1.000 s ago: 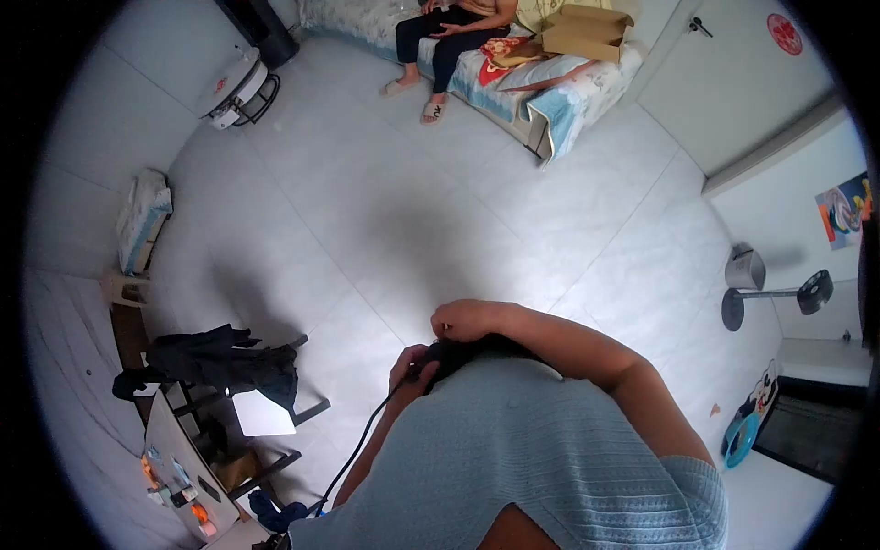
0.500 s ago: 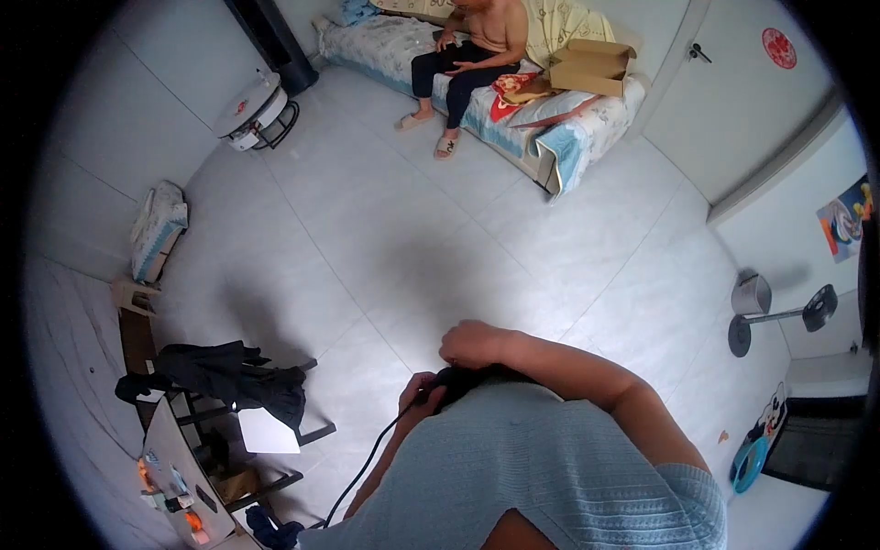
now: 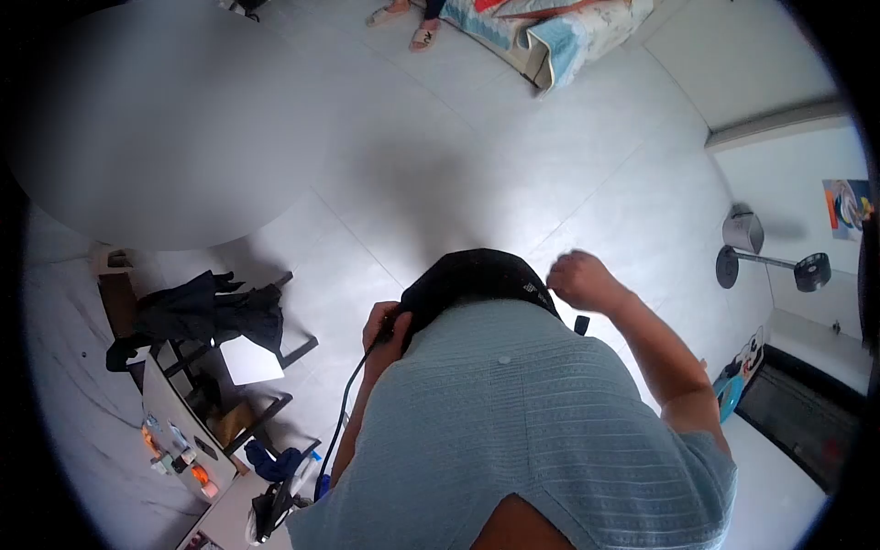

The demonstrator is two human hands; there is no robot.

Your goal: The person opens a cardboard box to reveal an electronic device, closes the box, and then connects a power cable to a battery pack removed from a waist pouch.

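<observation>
A wide black waist belt [image 3: 477,277] with small white lettering curves around the front of my body, over my light blue knit top [image 3: 513,394]. My left hand [image 3: 383,328] is closed around the belt's left side, where a dark cable [image 3: 344,408] runs down past my hip. Beside the belt's right side is my right hand [image 3: 587,282], its fingers curled together; what they hold, if anything, is hidden. A small black piece [image 3: 582,325] shows below my right wrist.
A large blurred grey shape [image 3: 174,119] covers the upper left. Dark clothing [image 3: 215,307] hangs over a chair at left, near a table [image 3: 197,426] with small items. A draped couch [image 3: 559,46] and a person's slippered feet [image 3: 423,38] are at the top. A black fan [image 3: 811,272] stands right.
The black belt has come into fuller view around my front. My right hand has moved right and my left hand slightly up. A blurred grey shape has appeared; the view has tilted down.
</observation>
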